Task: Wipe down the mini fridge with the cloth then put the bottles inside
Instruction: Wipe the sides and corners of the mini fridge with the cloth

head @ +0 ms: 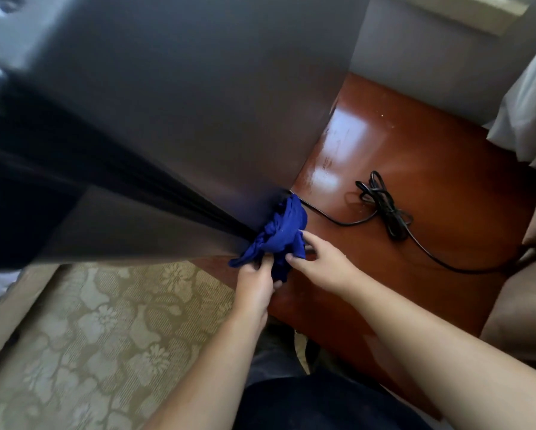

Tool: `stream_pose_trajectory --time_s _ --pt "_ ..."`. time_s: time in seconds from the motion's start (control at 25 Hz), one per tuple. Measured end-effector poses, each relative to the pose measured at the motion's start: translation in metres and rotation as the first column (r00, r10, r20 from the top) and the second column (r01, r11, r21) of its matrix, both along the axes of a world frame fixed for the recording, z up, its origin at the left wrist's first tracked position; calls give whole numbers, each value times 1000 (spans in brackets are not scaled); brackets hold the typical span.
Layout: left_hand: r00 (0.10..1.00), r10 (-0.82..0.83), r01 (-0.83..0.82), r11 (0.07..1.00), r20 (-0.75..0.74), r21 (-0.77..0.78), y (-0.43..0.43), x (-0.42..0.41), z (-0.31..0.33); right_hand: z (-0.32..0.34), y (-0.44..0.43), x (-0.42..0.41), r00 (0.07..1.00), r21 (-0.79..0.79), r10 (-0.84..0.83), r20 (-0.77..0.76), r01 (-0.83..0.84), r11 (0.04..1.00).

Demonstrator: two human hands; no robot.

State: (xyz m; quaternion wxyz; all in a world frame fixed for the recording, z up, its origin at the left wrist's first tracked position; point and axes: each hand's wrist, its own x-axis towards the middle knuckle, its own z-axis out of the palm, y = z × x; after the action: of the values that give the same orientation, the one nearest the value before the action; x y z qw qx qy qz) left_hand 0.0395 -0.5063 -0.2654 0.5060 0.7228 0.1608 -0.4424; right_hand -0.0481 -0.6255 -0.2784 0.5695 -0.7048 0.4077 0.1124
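Note:
The dark grey mini fridge (183,113) fills the upper left of the head view, seen from above, standing on a polished wooden surface (415,156). A bunched blue cloth (283,231) lies against the fridge's lower front corner. My left hand (256,280) pinches the cloth's lower edge from below. My right hand (319,259) grips the cloth from the right, fingers curled into the fabric. No bottles are in view.
A coiled black power cord (384,206) lies on the wood right of the fridge and trails off to the right. Patterned beige carpet (99,336) covers the floor at lower left. Pale bedding (527,113) and a brown cushion (521,311) border the right side.

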Motion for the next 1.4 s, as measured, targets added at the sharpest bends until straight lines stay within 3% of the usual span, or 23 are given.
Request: stream_pose_trajectory --time_s 0.08,0.16,0.4,0.68,1.16,1.4 --pt "1000 23 -23 1000 -17 -4 -6 -4 4 6 -8 -6 985 67 -169 28 167 984" --pt "996 60 -63 997 -67 -35 -13 -7 5 12 -15 -4 960 232 -280 26 267 935" --pt "940 284 -312 940 -190 -136 -40 -9 1 -1 -34 25 937 352 -340 79 293 889" --pt "938 290 -336 896 -189 -290 -96 -2 7 9 -93 39 927 247 -334 172 288 925" --pt "964 197 -256 869 -178 -423 -292 38 -3 34 -248 72 875 61 -393 284 392 918" --pt "955 223 -291 833 -195 -471 -339 44 -8 30 -268 56 933 -61 -280 225 300 952"
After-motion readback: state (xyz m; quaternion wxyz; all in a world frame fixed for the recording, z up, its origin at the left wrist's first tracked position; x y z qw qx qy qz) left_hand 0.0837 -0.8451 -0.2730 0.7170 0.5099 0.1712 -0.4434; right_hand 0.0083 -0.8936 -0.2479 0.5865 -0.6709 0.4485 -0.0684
